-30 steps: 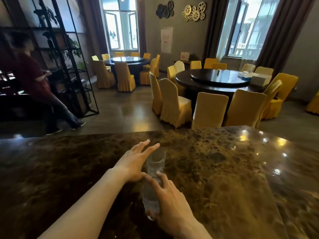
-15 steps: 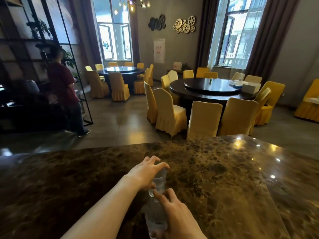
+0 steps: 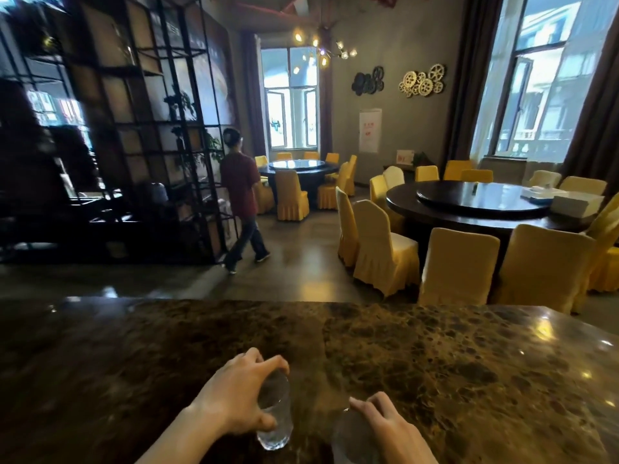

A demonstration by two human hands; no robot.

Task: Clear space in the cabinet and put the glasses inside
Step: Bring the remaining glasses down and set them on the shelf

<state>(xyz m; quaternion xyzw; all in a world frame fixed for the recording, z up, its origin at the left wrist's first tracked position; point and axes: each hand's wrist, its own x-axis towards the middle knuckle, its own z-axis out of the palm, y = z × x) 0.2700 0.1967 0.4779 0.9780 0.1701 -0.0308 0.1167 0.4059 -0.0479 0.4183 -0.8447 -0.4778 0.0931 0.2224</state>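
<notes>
Two clear drinking glasses are over the dark marble counter (image 3: 435,370) near its front edge. My left hand (image 3: 237,400) is closed around the left glass (image 3: 275,420), fingers over its rim and thumb on its side. My right hand (image 3: 392,430) grips the right glass (image 3: 348,437) from above, and that glass runs off the bottom of the frame. The two glasses are a short way apart. No cabinet shows in this view.
Beyond the counter is a dining room with round dark tables (image 3: 475,202) and yellow-covered chairs (image 3: 385,242). A black metal shelving rack (image 3: 160,128) stands at the left. A person in a dark red top (image 3: 239,195) walks past it.
My left hand has closed on the far glass, and the two glasses have come apart side by side. The view has tilted up. The person has walked from the left toward the far table.
</notes>
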